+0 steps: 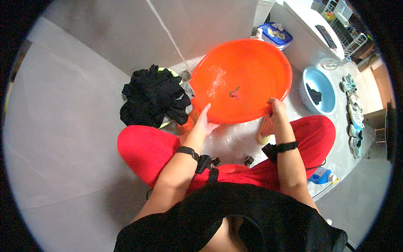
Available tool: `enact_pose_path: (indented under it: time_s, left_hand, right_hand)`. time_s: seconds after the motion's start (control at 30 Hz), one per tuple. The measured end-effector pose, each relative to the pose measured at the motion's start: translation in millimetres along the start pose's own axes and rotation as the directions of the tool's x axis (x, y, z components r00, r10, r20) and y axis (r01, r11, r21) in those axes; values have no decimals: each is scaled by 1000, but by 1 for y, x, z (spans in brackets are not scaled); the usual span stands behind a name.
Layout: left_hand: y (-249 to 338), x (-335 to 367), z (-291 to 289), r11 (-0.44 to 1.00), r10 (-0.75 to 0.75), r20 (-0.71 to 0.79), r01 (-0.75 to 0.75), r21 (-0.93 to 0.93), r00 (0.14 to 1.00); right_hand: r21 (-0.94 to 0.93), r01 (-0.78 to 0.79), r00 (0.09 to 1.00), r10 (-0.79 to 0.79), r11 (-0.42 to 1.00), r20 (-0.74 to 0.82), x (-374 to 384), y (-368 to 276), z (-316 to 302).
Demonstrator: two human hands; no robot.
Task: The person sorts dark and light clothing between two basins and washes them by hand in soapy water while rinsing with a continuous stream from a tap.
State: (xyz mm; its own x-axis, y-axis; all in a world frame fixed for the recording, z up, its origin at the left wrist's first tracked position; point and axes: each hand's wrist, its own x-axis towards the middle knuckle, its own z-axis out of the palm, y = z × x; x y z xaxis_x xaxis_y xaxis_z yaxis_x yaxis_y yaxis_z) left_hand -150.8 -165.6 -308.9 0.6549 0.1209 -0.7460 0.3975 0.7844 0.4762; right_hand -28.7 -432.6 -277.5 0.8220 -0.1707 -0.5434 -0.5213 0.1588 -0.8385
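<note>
A large orange-red washbasin (256, 63) is in front of me, with a small printed fruit motif on its inner bottom. My left hand (205, 122) is closed on its near left rim, the thumb pointing up along the edge and the other fingers partly under it. At the near right rim my right hand (277, 110) grips the edge, fingers largely hidden beneath. A shiny patch lies inside the basin; whether water is in it I cannot tell. Left of it, a heap of black clothes (153, 98) covers most of a yellow-green basin (174, 73).
A light blue basin (329, 90) with a small black cloth stands at the right. Beyond the orange-red basin are a blue-lidded tub (277, 35) and a white appliance (302, 31). Several shoes (355, 115) line the far right. A blue bottle (321, 176) lies near my right knee.
</note>
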Motion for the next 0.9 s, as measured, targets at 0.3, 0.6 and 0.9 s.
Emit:
enact_pose_path:
  time_s: [0.3,0.6,0.9]
  left_hand:
    - [70,-73,72,281,802,215,-669,688,558]
    - [57,-91,6,782,616,211,-621,-48,759]
    - [-15,-37,42,985,33,310,22,-173,950]
  right_hand:
    - [276,-641,752,513,716,415,-44,48,-39]
    - [178,-28,978,-9,984,207,-68,-8,33]
    - [-540,468,870,-474,700,140,-92,-153,-4]
